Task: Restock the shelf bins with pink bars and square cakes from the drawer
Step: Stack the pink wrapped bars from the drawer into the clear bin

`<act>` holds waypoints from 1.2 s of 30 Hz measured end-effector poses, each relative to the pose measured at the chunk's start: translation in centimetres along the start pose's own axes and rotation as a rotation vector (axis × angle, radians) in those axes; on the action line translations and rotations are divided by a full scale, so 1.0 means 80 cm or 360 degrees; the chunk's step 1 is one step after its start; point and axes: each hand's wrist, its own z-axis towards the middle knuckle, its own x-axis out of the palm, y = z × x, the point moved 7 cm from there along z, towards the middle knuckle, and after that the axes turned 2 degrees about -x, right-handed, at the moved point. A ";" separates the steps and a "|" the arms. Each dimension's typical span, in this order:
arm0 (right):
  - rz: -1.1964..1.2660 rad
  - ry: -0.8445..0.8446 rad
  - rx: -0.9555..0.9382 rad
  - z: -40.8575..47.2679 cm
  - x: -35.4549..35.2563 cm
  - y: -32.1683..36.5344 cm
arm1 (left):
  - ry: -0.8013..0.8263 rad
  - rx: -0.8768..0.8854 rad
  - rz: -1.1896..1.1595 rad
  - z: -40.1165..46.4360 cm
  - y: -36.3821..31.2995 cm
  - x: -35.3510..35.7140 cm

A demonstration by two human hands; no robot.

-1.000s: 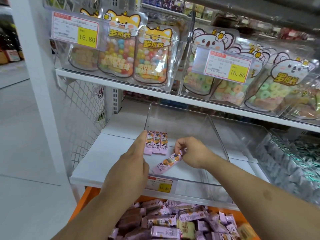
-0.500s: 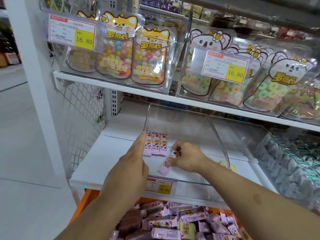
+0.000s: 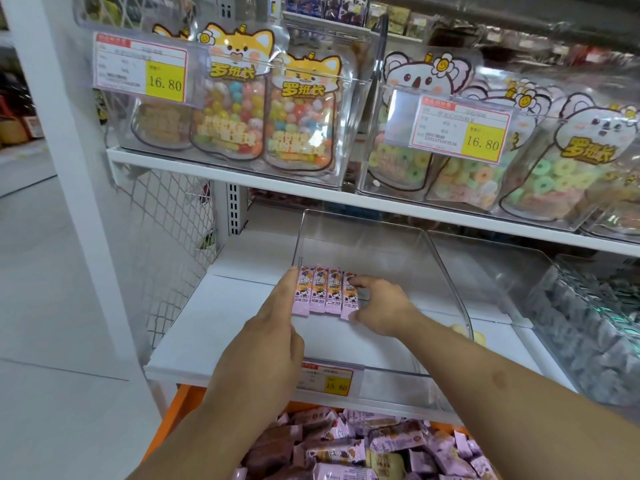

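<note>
Four pink wrapped bars (image 3: 325, 295) side by side in the clear plastic shelf bin (image 3: 450, 271), my left hand (image 3: 268, 341) flat-fingered against the row's left edge, my right hand (image 3: 379, 306) pinching the rightmost bar.

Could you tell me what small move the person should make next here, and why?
Probably let go of the fourth pink bar and bring the right hand down to the drawer for another. Four bars already lie side by side in the clear bin, the left hand steadies the row's left edge, and most of the bin floor is bare.
</note>
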 end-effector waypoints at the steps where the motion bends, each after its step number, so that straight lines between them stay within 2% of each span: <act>1: -0.0016 -0.0016 -0.0008 0.001 0.001 0.000 | 0.0000 0.0004 0.0003 -0.001 -0.001 0.000; 6: -0.0027 0.0002 -0.0045 0.011 0.005 0.002 | 0.0005 0.0009 0.0016 0.002 -0.001 0.002; 10: -0.0083 -0.0107 -0.0305 0.018 0.012 0.013 | 0.0015 0.0017 0.0019 0.001 -0.003 0.002; 13: -0.0283 0.0043 -0.0557 0.019 0.031 0.030 | 0.0023 0.0015 0.0033 0.003 -0.001 0.003; 15: -0.0425 0.0178 -0.0625 0.018 0.043 0.039 | 0.0031 0.0011 0.0033 0.004 0.001 0.004; 23: -0.0570 0.0239 -0.0531 0.025 0.051 0.044 | 0.0039 0.0035 0.0041 0.007 0.005 0.006; 29: -0.0419 0.0243 -0.0531 0.021 0.045 0.044 | 0.0066 0.0041 0.0021 0.008 0.008 0.009; 36: -0.0147 0.0187 -0.0521 -0.042 -0.004 0.044 | 0.0055 0.0250 -0.0080 -0.013 -0.009 -0.007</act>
